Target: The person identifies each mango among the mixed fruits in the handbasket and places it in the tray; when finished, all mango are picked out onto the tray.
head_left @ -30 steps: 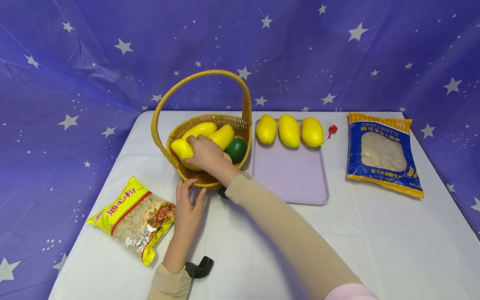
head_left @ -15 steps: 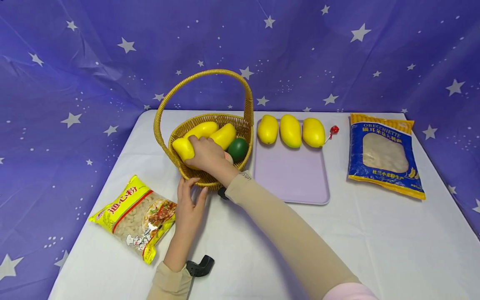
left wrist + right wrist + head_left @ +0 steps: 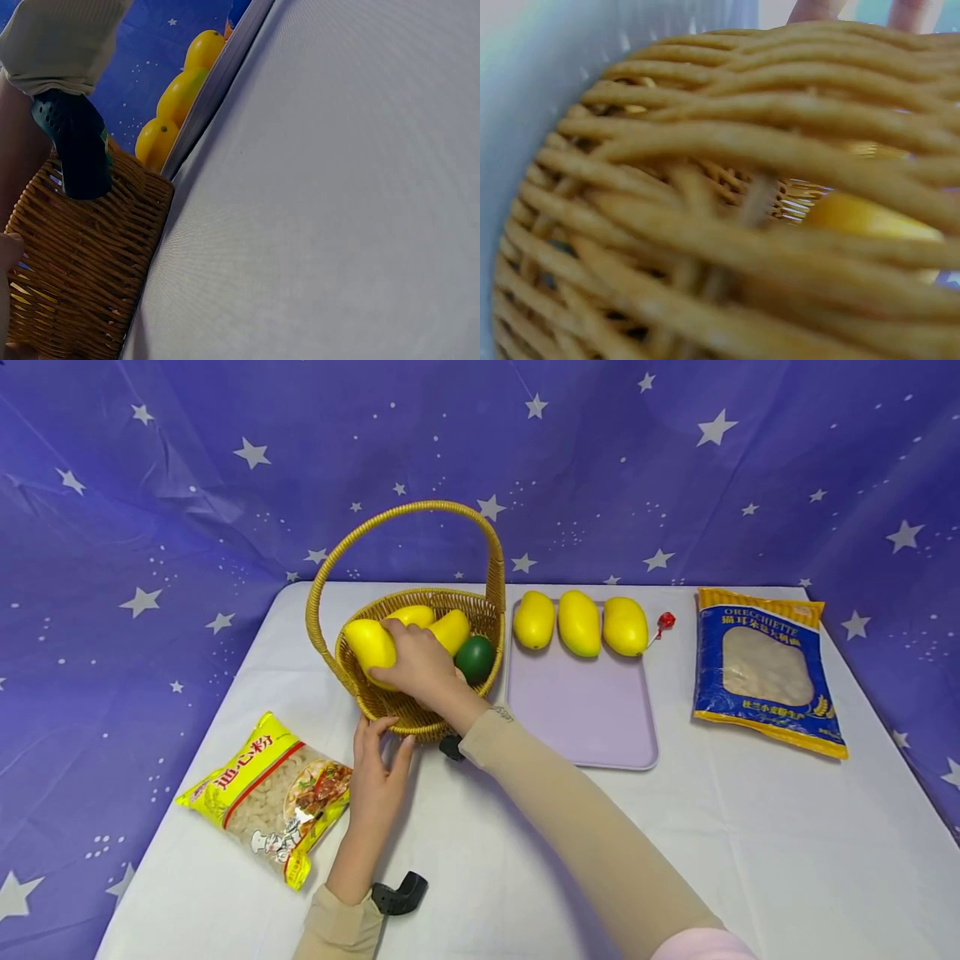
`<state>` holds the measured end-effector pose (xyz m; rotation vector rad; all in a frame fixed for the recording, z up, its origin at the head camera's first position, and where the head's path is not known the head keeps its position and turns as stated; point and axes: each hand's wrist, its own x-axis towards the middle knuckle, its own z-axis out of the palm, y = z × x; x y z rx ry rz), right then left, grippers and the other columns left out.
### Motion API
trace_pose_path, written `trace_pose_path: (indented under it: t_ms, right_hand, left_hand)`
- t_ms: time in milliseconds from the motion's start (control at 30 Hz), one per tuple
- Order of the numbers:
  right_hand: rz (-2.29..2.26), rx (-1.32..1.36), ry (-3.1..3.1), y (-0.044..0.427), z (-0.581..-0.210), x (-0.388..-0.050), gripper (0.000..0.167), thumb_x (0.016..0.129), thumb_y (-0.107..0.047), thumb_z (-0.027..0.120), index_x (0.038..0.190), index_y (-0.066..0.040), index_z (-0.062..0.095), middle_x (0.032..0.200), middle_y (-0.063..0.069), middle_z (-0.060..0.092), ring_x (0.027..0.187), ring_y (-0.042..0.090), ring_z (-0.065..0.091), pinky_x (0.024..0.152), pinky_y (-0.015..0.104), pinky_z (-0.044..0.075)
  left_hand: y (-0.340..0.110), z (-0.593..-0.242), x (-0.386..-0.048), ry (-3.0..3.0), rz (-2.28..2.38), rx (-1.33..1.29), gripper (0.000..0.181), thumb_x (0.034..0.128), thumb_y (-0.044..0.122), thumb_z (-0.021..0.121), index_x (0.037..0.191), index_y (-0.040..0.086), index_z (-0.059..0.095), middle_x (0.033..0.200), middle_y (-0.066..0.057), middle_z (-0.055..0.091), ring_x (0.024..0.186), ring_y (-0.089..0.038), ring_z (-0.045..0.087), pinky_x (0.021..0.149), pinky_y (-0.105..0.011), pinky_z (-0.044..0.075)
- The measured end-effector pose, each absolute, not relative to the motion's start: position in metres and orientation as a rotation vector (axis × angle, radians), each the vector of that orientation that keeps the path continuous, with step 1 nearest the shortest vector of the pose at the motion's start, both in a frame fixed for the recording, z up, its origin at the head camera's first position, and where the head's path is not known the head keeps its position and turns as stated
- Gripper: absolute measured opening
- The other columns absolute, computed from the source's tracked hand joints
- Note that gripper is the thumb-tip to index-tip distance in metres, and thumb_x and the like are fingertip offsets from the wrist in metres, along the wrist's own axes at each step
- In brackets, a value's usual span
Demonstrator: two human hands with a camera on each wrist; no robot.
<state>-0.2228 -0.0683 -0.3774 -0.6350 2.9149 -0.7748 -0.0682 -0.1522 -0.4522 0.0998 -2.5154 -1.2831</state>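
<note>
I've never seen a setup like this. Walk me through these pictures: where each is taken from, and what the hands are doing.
There is no machine here: a person works with two bare hands. The wide picture looks down from the person's head; the two smaller ones look out from the left and right wrists.

On the white table are a basket, a tray bearing three yellow fruits, a lollipop by its right edge, a yellow bag and a blue bag.

Inside the basket, the right hand grips a yellow fruit. The left hand touches the basket's near side.
</note>
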Motion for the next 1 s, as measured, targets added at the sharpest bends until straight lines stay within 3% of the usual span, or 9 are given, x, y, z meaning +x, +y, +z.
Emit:
trace_pose_path:
  t_ms: [600, 1000]
  right_hand:
    - [-1.148, -0.582, 2.92, -0.029, -0.348, -0.204, 0.076, 0.08, -0.051, 0.072, 0.144, -0.023, 0.042, 0.131, 0.004, 0.055, 0.108, 0.021, 0.052, 0.076, 0.037, 0.049]
    - [-1.269, -0.493, 2.973, 0.029, -0.339, -0.182, 0.076, 0.079, -0.048, 0.074, 0.143, -0.02, 0.044, 0.136, 0.003, 0.052, 0.118, 0.021, 0.051, 0.088, 0.041, 0.046]
  left_hand:
    - [-0.152, -0.453, -0.067, -2.5, -1.286, 0.082, 0.038, 0.0975, 0.032, 0.058, 0.13, 0.017, 0.046, 0.157, -0.017, 0.018, 0.139, -0.038, 0.028, 0.093, -0.066, 0.037]
    - [-0.152, -0.452, -0.068, -2.506, -1.286, 0.095, 0.039, 0.0972, 0.033, 0.059, 0.131, 0.018, 0.046, 0.157, -0.016, 0.019, 0.137, -0.039, 0.03, 0.091, -0.065, 0.038]
